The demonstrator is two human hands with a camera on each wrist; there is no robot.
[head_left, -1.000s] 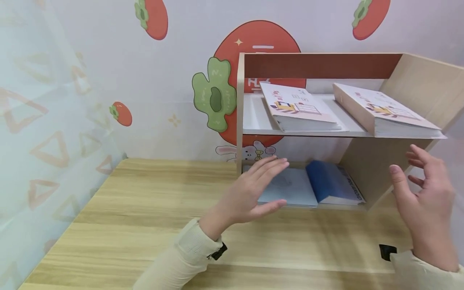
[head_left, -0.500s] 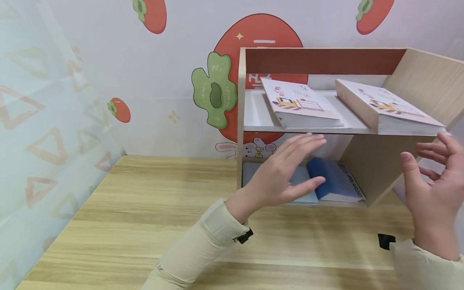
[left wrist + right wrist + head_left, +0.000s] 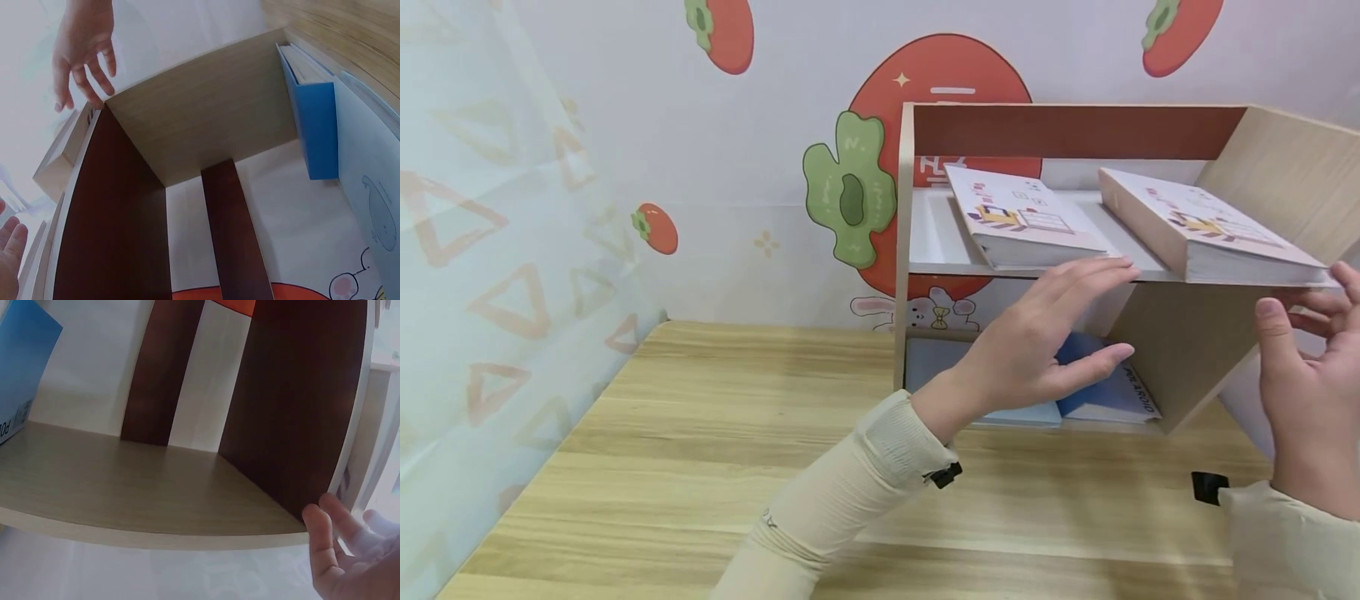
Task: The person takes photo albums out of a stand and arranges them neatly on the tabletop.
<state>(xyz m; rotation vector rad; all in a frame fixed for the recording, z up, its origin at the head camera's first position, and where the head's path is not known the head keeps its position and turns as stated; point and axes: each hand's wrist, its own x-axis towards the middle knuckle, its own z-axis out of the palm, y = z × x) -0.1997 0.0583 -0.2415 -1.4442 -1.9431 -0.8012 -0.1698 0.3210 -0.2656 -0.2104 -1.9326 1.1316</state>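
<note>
My left hand [image 3: 1048, 337] is held out in front of the wooden bookshelf [image 3: 906, 233], fingers straight, thumb apart, nothing held. Its fingertips overlap the front edge of the upper shelf, just below the left white photo album [image 3: 1026, 217]. At the right end, my right hand [image 3: 1318, 375] has its fingers loosely bent beside the shelf corner, under the right photo album [image 3: 1217, 225]. The right wrist view shows that hand's fingers [image 3: 322, 534] right at the corner where shelf and side panel meet. Both albums lie flat, their front edges near the shelf's front.
On the bottom level lie a blue book marked POLAROID [image 3: 1108, 396] and a pale blue book [image 3: 1018, 414], both partly behind my left hand. The bookshelf stands at the back of a wood-grain table [image 3: 700, 467], before a wall [image 3: 737, 133] printed with red fruit.
My left hand has moved right and up, from the bookshelf's lower left to below the upper shelf. My right hand has shifted slightly right, to the shelf's end. The albums stay put.
</note>
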